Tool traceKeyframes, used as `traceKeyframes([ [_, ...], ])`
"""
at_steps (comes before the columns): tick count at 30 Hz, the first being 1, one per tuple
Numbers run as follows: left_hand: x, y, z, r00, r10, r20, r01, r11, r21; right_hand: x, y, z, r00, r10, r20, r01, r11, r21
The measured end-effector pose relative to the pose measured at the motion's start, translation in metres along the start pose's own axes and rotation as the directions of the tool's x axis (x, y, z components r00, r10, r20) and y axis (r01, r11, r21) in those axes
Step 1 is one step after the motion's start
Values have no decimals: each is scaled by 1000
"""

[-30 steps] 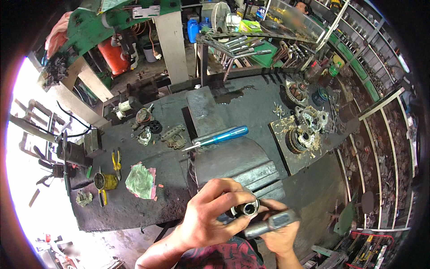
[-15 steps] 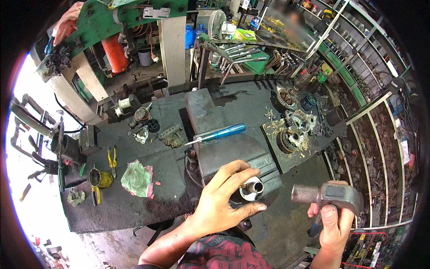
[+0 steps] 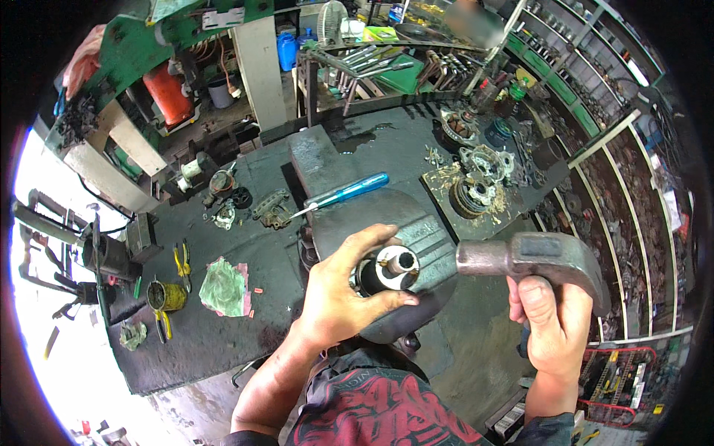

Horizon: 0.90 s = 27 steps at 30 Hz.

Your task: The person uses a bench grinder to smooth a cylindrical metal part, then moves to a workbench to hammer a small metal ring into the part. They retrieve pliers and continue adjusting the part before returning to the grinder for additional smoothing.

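Note:
My left hand (image 3: 332, 288) is wrapped around a short round metal part with a toothed shaft end (image 3: 400, 262) sticking up from its middle. It holds the part upright on the broad dark metal vise (image 3: 425, 256). To its right, my right hand (image 3: 554, 316) grips a hammer (image 3: 547, 254) by the handle, close under the worn steel head. The blunt hammer face points left toward the part, apart from it. A screwdriver with a blue clear handle (image 3: 362, 187) lies across the vise beyond my left hand.
On the dark workbench (image 3: 245, 342) are yellow-handled pliers (image 3: 182, 264), a yellow can (image 3: 167, 296) and a green cloth (image 3: 223, 288). Greasy metal housings (image 3: 476, 193) sit on a board at the right. Shelves of parts (image 3: 625, 245) line the right side.
The hammer in my right hand has come up and looks larger, nearer the camera. The whole view has shifted a little; my left hand still holds the round part on the vise.

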<state>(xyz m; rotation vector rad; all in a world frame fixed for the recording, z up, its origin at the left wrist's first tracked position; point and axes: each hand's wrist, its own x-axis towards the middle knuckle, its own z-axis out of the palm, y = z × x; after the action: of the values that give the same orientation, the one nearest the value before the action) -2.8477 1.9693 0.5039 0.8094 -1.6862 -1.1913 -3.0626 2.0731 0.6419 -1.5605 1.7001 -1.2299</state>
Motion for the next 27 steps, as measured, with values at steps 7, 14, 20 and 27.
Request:
traceKeyframes([
  [7,-4,3,9,1000,12,-28,-13,1000,-6,2,-3,-3,996,-89,31,91,994,-66],
  [14,-2,9,17,976,206,-75,-198,975,96,13,-17,5,929,-356,104,371,892,-257],
  [20,1,6,24,954,266,-141,-241,955,172,29,-35,17,880,-380,284,466,806,-364],
  [27,2,-1,22,954,266,-136,-250,960,124,38,-32,30,873,-275,403,469,704,-533],
])
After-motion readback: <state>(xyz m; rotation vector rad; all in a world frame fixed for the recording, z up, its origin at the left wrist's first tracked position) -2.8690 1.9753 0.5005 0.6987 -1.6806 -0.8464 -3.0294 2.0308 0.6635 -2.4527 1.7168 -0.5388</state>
